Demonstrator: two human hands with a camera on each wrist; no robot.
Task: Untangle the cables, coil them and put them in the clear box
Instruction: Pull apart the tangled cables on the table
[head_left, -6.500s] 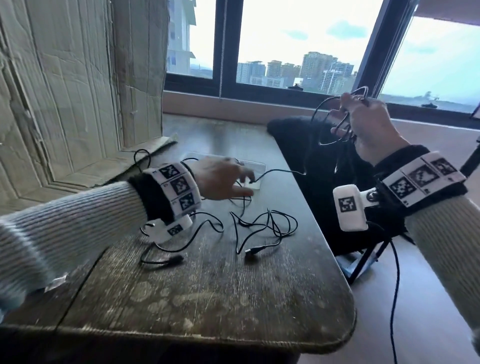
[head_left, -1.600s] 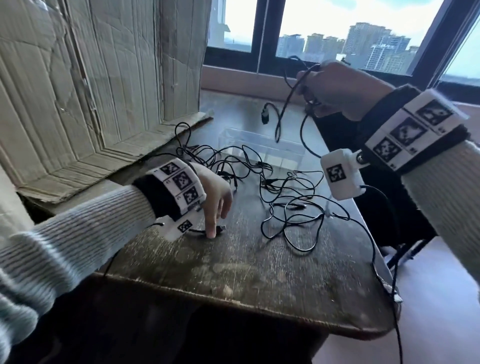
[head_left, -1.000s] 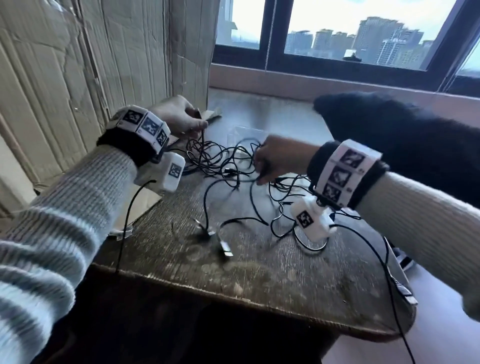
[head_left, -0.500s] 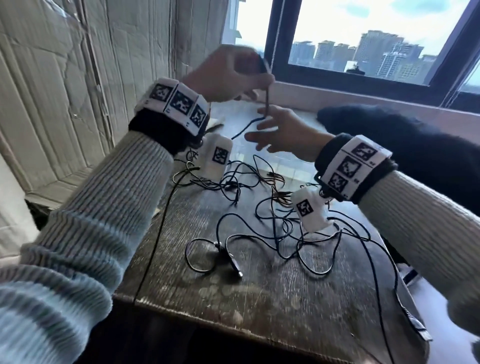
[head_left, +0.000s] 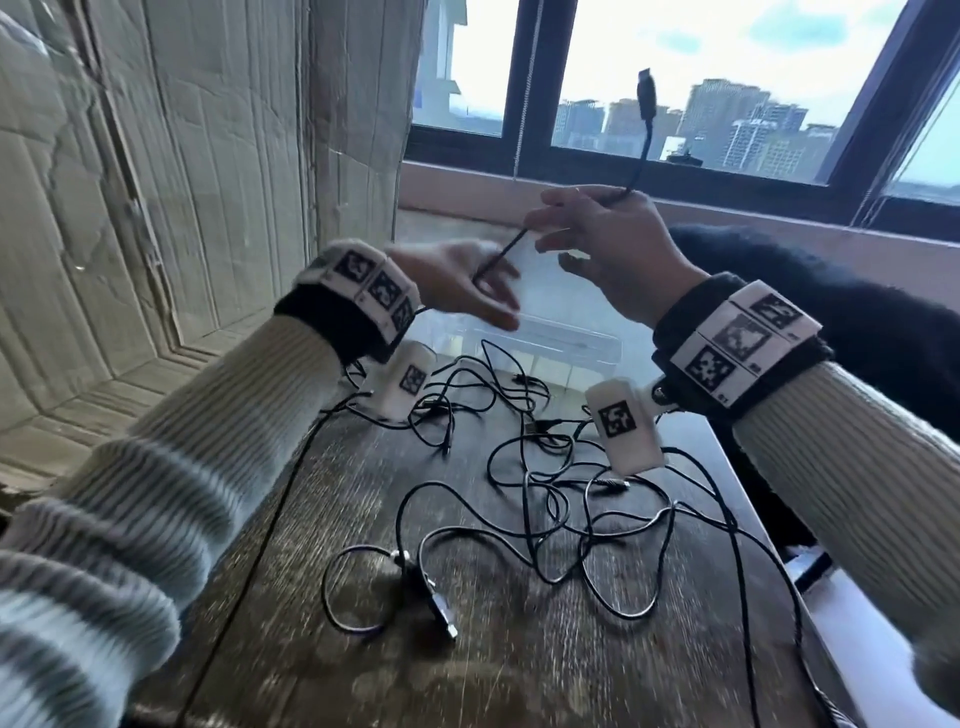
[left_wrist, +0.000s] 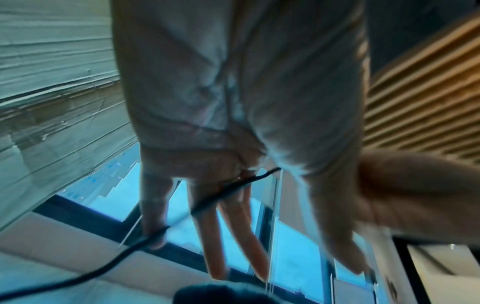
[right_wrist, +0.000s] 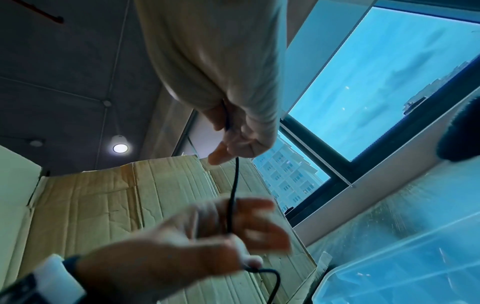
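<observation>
One black cable (head_left: 501, 255) is stretched between my two hands above the clear box (head_left: 563, 344). My right hand (head_left: 608, 244) pinches it, and its plug (head_left: 645, 96) sticks up past the fingers. My left hand (head_left: 465, 291) is lower and to the left, fingers straight, with the cable lying across them. The left wrist view shows the cable (left_wrist: 207, 202) crossing the straight fingers (left_wrist: 215, 236). The right wrist view shows my right hand (right_wrist: 241, 133) pinching the cable (right_wrist: 235, 181) that runs down to my left hand (right_wrist: 207, 236). A tangle of black cables (head_left: 550, 499) lies on the table.
The worn wooden table (head_left: 519, 660) has flattened cardboard (head_left: 182, 182) standing along its left side. A dark fuzzy cloth (head_left: 841, 312) lies to the right, beyond the table's edge. The window sill runs behind the box (right_wrist: 402, 267). Another plug (head_left: 441, 613) lies near the front of the tangle.
My left hand, which held the cable end up high, has dropped and straightened its fingers. My right hand has taken the cable near its plug and risen.
</observation>
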